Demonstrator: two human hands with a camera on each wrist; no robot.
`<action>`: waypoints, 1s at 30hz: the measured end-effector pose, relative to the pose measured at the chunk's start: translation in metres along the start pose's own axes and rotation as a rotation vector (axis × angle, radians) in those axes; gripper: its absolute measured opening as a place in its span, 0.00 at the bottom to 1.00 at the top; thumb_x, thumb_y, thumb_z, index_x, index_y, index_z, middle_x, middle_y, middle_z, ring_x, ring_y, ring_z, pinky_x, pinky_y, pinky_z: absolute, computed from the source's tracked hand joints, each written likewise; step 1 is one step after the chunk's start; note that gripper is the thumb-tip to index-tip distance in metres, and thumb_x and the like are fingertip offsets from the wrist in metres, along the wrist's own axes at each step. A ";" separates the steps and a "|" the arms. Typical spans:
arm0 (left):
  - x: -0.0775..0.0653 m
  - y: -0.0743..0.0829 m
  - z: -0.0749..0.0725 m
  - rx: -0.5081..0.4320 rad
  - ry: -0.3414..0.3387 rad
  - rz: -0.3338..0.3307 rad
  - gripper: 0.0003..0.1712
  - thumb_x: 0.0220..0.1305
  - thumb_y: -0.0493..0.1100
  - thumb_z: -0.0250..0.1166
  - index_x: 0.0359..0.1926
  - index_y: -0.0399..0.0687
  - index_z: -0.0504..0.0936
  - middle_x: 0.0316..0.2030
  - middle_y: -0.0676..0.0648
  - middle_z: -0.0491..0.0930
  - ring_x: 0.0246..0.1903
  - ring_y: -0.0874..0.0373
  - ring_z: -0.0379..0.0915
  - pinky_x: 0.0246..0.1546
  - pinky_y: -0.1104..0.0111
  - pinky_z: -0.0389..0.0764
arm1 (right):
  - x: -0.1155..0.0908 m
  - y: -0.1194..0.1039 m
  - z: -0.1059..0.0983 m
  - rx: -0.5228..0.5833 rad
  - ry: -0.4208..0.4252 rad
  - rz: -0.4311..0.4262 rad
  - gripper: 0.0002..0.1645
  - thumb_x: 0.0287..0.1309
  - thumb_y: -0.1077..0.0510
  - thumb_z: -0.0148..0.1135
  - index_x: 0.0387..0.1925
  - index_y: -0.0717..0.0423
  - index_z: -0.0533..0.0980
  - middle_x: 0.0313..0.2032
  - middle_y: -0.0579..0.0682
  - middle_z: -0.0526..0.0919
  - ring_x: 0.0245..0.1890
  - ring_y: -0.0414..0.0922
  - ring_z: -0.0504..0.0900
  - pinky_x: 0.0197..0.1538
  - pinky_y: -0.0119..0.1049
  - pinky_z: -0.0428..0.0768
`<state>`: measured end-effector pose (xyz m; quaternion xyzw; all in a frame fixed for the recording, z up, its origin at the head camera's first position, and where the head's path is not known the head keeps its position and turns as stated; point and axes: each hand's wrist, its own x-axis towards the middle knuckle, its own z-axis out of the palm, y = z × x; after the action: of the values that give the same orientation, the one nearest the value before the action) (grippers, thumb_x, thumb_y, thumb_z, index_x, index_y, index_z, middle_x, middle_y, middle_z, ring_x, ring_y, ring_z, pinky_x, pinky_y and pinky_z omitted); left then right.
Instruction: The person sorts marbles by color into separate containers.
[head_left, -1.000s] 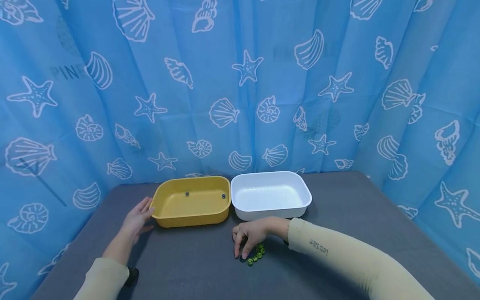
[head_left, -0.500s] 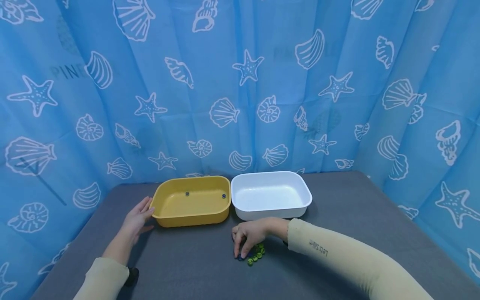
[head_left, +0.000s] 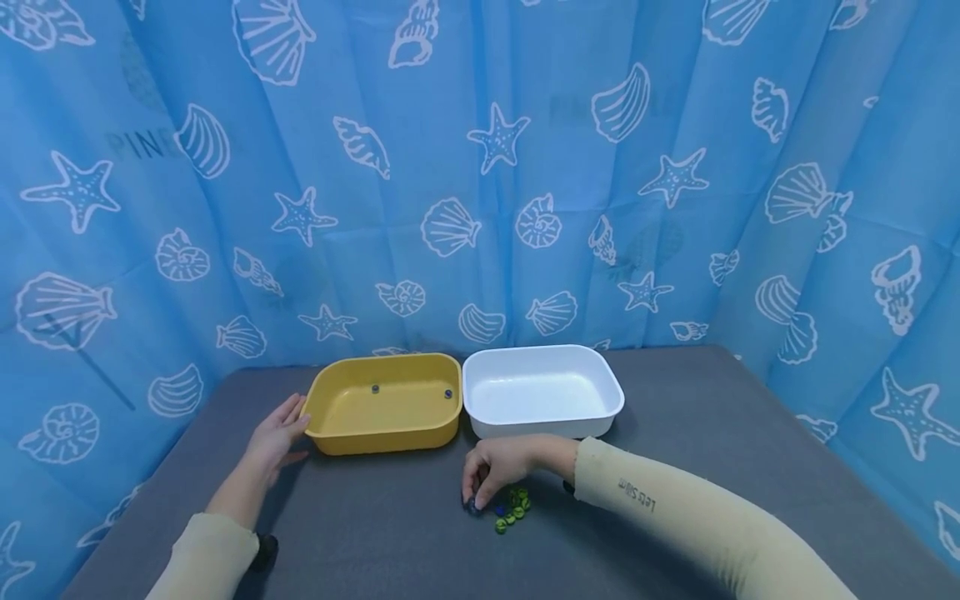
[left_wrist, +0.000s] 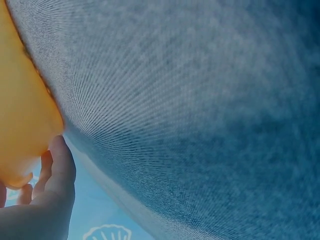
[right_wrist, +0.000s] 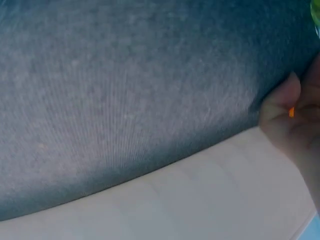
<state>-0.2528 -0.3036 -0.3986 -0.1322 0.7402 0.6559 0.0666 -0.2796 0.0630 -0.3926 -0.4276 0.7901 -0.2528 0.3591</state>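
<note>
In the head view my left hand holds the left end of a yellow bin. Its thumb is at the rim, and in the left wrist view its fingers lie against the outer wall. My right hand is low over the table in front of the white bin, thumb and fingertips pinching a small round dark blue piece. Just right of the fingertips lie several small round green pieces and a blue one. The right wrist view shows thumb and fingers together, with the held piece hidden.
The white bin stands against the yellow bin's right end. Two small dark blue pieces, a left one and a right one, lie inside the yellow bin. A blue shell-print curtain hangs behind the grey table.
My right fingers have drawn together on a dark blue piece and moved it slightly up and left, away from the green pieces. My left hand has stayed at the yellow bin.
</note>
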 end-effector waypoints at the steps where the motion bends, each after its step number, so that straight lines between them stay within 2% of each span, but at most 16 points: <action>1: 0.000 -0.001 0.000 0.001 0.000 -0.001 0.37 0.78 0.45 0.46 0.77 0.49 0.36 0.75 0.48 0.38 0.72 0.41 0.41 0.63 0.40 0.59 | -0.001 0.000 0.000 0.017 0.017 -0.008 0.05 0.59 0.64 0.67 0.37 0.54 0.84 0.33 0.40 0.79 0.32 0.32 0.74 0.37 0.26 0.75; 9: -0.001 -0.001 -0.001 0.006 0.000 0.002 0.37 0.78 0.45 0.46 0.77 0.49 0.35 0.75 0.48 0.38 0.73 0.41 0.40 0.63 0.40 0.59 | -0.006 -0.008 -0.012 0.146 0.138 -0.017 0.06 0.59 0.64 0.66 0.38 0.54 0.83 0.35 0.45 0.82 0.33 0.37 0.76 0.41 0.34 0.78; 15: 0.000 -0.001 -0.001 0.008 0.003 0.003 0.37 0.78 0.45 0.46 0.77 0.49 0.35 0.75 0.48 0.38 0.73 0.41 0.40 0.63 0.40 0.59 | -0.004 -0.021 -0.021 0.199 0.196 -0.064 0.06 0.61 0.64 0.64 0.40 0.59 0.82 0.33 0.46 0.82 0.32 0.39 0.76 0.42 0.45 0.81; 22: 0.001 0.000 0.000 -0.004 0.009 -0.004 0.38 0.78 0.45 0.47 0.77 0.49 0.36 0.75 0.49 0.38 0.73 0.41 0.41 0.63 0.40 0.59 | 0.002 -0.031 -0.027 0.249 0.275 -0.085 0.07 0.62 0.63 0.64 0.41 0.59 0.82 0.33 0.46 0.81 0.30 0.41 0.77 0.43 0.55 0.81; 26: 0.001 0.000 0.001 -0.007 0.016 -0.005 0.37 0.78 0.45 0.47 0.77 0.49 0.36 0.75 0.48 0.39 0.72 0.41 0.42 0.63 0.40 0.59 | 0.007 -0.034 -0.030 0.280 0.348 -0.083 0.08 0.62 0.62 0.64 0.43 0.60 0.82 0.34 0.47 0.81 0.32 0.42 0.77 0.47 0.56 0.80; 30: 0.000 0.000 0.001 -0.003 0.014 0.000 0.37 0.78 0.44 0.46 0.77 0.49 0.36 0.75 0.48 0.38 0.72 0.40 0.41 0.63 0.40 0.59 | 0.014 -0.036 -0.032 0.331 0.442 -0.065 0.10 0.63 0.60 0.63 0.44 0.61 0.81 0.37 0.48 0.82 0.37 0.49 0.78 0.50 0.55 0.79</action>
<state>-0.2531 -0.3029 -0.3984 -0.1372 0.7395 0.6562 0.0613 -0.2919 0.0356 -0.3523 -0.3226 0.7832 -0.4769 0.2349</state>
